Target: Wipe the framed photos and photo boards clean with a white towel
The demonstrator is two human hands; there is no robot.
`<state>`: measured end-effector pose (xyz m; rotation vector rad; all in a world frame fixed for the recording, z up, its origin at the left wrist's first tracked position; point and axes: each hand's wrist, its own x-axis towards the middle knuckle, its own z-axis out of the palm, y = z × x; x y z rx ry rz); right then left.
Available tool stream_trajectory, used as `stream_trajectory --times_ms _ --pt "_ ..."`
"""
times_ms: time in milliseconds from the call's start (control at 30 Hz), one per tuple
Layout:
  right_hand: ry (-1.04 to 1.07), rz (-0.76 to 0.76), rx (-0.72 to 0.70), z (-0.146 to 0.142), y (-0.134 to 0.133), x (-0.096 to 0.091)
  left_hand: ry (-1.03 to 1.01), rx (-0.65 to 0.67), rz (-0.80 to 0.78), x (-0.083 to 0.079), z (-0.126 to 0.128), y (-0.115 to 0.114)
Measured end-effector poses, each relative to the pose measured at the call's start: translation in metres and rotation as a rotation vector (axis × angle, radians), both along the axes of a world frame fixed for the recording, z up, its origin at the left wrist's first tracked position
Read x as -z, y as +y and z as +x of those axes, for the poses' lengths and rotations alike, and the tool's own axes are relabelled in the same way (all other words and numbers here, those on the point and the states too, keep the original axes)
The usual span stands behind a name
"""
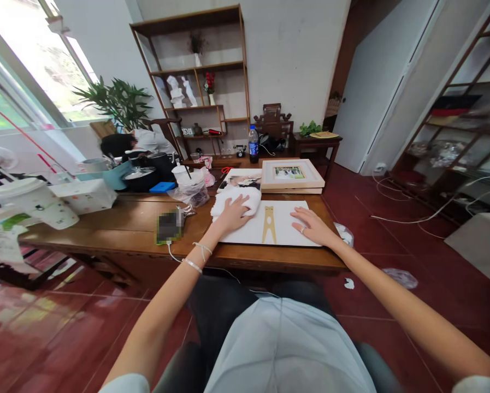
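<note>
A white board [248, 236] lies flat near the front edge of the wooden table, with a tan, A-shaped flat piece [269, 213] upright in its middle as I look at it. My left hand [233, 214] rests with fingers spread on a bunched white cloth [253, 201], which covers the board's upper left part. On the board's right side lies my right hand [310, 226], its fingers stretched out and apart. A ring is on one of its fingers. Nothing is held in either hand. The tan piece lies between the hands, touched by neither.
Stacked picture frames [265, 183] stand behind the board, beside a printed photo [228, 180]. A phone-like device [169, 226] with a cable lies at left. Beyond are a plastic bag [191, 194], a blue-capped bottle [253, 144], a white cup [37, 202] and a tissue box [84, 196].
</note>
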<state>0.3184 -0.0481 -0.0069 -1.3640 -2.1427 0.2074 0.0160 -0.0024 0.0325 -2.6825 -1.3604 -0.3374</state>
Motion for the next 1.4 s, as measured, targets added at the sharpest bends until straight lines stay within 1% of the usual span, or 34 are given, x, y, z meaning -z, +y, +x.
stream_trajectory --times_ms 100,167,233,300,400,533,633,700,733,800,867,967,1067,1133,1167,1200,1267,1333,1400 --pt "-0.008 0.001 -0.005 0.0 0.0 0.0 -0.004 -0.031 -0.031 0.002 0.001 0.015" --pt "-0.002 -0.001 0.001 -0.001 0.0 0.001 0.005 -0.041 -0.025 0.005 0.001 0.018" --pt "0.005 -0.005 0.01 -0.001 0.0 0.001 0.028 -0.035 -0.014 0.006 0.0 0.017" --pt "0.008 -0.009 0.02 -0.002 0.0 0.001 0.05 -0.028 -0.006 0.005 0.0 0.009" --pt "0.018 -0.009 0.026 -0.002 0.0 0.001 0.071 -0.014 0.001 0.001 0.0 -0.017" --pt "0.029 0.0 0.022 -0.002 0.001 0.003 0.078 0.029 0.003 -0.002 0.002 -0.074" --pt "0.029 0.007 0.022 0.0 0.004 0.004 0.097 0.02 -0.013 -0.001 0.002 -0.115" --pt "0.024 0.007 0.02 0.002 0.007 0.004 0.095 0.025 -0.021 -0.002 0.001 -0.13" --pt "0.021 0.005 0.02 0.002 0.008 0.004 0.085 0.032 -0.026 -0.002 0.0 -0.132" --pt "0.01 -0.001 0.018 0.004 0.009 0.003 0.057 0.047 -0.037 -0.004 -0.003 -0.127" --pt "-0.008 -0.012 0.01 0.005 0.008 0.001 0.035 0.054 -0.044 -0.005 -0.006 -0.11" --pt "-0.038 -0.031 -0.02 0.005 0.007 -0.001 0.027 0.034 -0.041 -0.003 -0.007 -0.068" --pt "-0.047 -0.028 -0.037 0.006 0.006 -0.001 0.018 -0.019 -0.03 0.002 -0.004 -0.021" --pt "-0.043 -0.017 -0.036 0.006 0.006 0.0 0.012 -0.06 -0.009 0.005 0.0 0.002" --pt "-0.039 -0.014 -0.034 0.006 0.006 0.0 0.008 -0.077 0.001 0.006 0.002 0.011" --pt "-0.036 -0.014 -0.032 0.006 0.006 0.001 0.006 -0.09 0.011 0.007 0.004 0.017" --pt "-0.034 -0.016 -0.027 0.005 0.006 0.001 0.009 -0.1 0.026 0.007 0.008 0.02" --pt "-0.032 -0.015 -0.025 0.005 0.006 0.001 0.025 -0.089 0.031 0.006 0.01 0.014" --pt "-0.028 -0.013 -0.024 0.004 0.005 0.001 0.043 -0.069 0.027 0.004 0.013 -0.002"
